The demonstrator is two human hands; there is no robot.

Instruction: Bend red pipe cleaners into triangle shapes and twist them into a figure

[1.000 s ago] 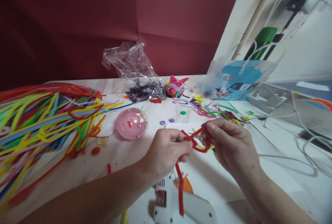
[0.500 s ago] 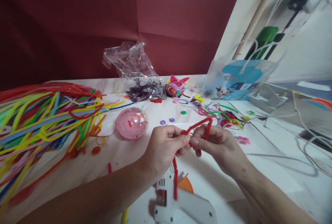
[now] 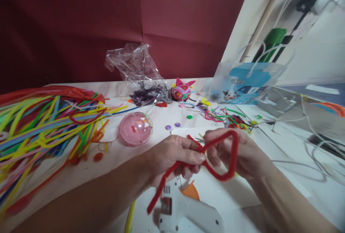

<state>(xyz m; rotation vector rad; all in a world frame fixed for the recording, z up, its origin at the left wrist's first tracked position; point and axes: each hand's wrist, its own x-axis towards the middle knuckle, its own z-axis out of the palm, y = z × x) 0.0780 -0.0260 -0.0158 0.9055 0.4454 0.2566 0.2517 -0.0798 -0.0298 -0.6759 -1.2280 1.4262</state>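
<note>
A red pipe cleaner (image 3: 232, 157) is bent into an angular loop, its strands crossing at my left fingertips. One short end points up and away, and a longer tail hangs toward the lower left. My left hand (image 3: 178, 154) pinches it at the crossing. Behind the loop is my right hand (image 3: 229, 146), its fingers curled and slightly blurred; whether they touch the pipe cleaner cannot be made out. Small grey pointed tips (image 3: 199, 140) show between the hands. Below them lies a white glue gun (image 3: 194, 211) with an orange part (image 3: 191, 191).
Many coloured pipe cleaners (image 3: 48, 128) cover the left side. Farther back are a pink bowl (image 3: 126, 132), a clear plastic bag (image 3: 134, 64), a decorated pink mask-like ball (image 3: 182, 92) and a carrier bag (image 3: 248, 83). White cables (image 3: 309, 132) run along the right.
The red pipe cleaner has turned, its loop now facing me and its tail swung to the lower left. My right fingers have moved from the strand to behind the loop.
</note>
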